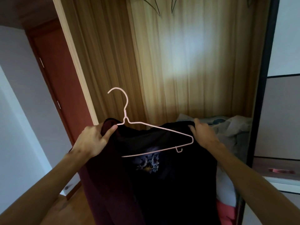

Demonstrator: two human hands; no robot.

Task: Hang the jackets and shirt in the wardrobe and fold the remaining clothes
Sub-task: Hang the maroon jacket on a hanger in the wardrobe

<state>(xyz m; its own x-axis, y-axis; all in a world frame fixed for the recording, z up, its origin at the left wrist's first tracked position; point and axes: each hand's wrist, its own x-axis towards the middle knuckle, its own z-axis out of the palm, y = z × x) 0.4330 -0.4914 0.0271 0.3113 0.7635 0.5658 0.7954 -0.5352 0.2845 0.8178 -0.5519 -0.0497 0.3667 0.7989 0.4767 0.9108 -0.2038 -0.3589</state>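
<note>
A dark maroon jacket (146,184) with a pale printed emblem hangs in front of me, facing the open wardrobe (162,62). My left hand (92,140) grips its left shoulder, where the left end of a pink wire hanger (155,127) is tucked under the fabric. My right hand (203,132) grips the right shoulder of the jacket. The hanger's right arm and bottom bar lie outside the fabric, with its hook pointing up.
Crumpled grey clothes (232,132) lie on the wardrobe floor at the right, with red fabric (227,213) lower down. Empty hanger hooks (155,5) show at the top. The dark sliding door frame (263,95) stands to the right, a brown room door (60,82) to the left.
</note>
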